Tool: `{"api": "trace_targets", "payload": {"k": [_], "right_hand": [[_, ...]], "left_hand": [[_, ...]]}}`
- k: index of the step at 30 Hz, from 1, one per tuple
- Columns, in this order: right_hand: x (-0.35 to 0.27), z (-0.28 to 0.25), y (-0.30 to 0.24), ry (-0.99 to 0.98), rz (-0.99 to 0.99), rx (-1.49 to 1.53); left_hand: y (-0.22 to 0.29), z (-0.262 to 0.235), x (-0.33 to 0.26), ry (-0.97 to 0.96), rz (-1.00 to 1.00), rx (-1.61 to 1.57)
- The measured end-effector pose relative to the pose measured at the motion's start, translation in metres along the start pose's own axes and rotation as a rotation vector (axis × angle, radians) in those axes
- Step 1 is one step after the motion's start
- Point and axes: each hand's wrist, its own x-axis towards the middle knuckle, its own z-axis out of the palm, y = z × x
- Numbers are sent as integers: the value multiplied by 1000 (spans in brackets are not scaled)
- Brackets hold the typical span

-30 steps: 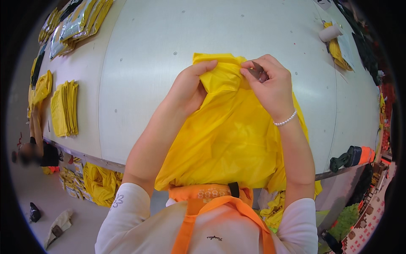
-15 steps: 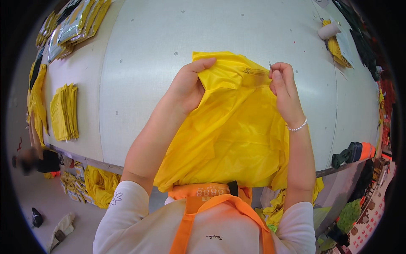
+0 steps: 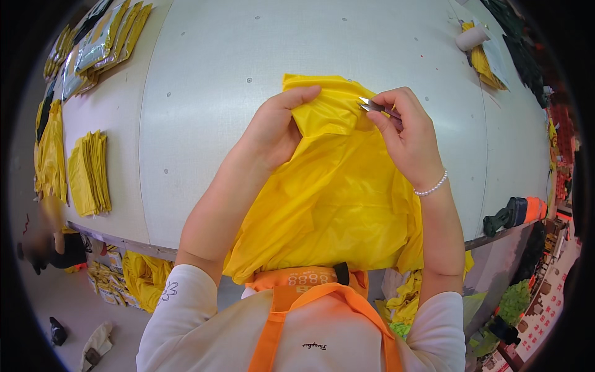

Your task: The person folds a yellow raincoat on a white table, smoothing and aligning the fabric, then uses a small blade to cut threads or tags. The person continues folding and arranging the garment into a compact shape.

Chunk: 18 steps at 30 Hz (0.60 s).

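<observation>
The pale table (image 3: 198, 186) bends away toward the rim of the view, its near edge running just in front of the person and passing beneath the yellow garment (image 3: 328, 211); a broad stretch of tabletop lies between the garment and the folded yellow stack (image 3: 90, 173) at the left, and another between the right hand (image 3: 409, 139) and the white roll (image 3: 473, 37) at the far right. Bagged yellow packages (image 3: 105, 43) lie at the far left, and a dark and orange bundle (image 3: 520, 212) sits at the near right edge. The garment hangs from between the hands down toward the person's waist, its upper end bunched beside the fingers. The left hand (image 3: 276, 127) clamps that end, thumb laid flat on top and the other fingers mostly hidden beneath the cloth. The right thumb and forefinger close around small metal snips (image 3: 373, 106), whose two pointed tips stand slightly apart and aim left over the garment's upper part; whether they touch the cloth cannot be told.
</observation>
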Motion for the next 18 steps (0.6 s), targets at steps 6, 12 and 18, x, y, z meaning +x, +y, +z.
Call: {"api": "trace_targets", "payload": {"k": [6, 12, 18], "right_hand": [[-1, -2, -1, 14, -60, -99], [20, 2, 6, -100, 228, 427], [19, 7, 14, -97, 335, 443]], "left_hand": [[-1, -2, -2, -49, 18, -8], [15, -8, -6, -166, 16, 94], [49, -27, -11, 118, 142, 1557]]}}
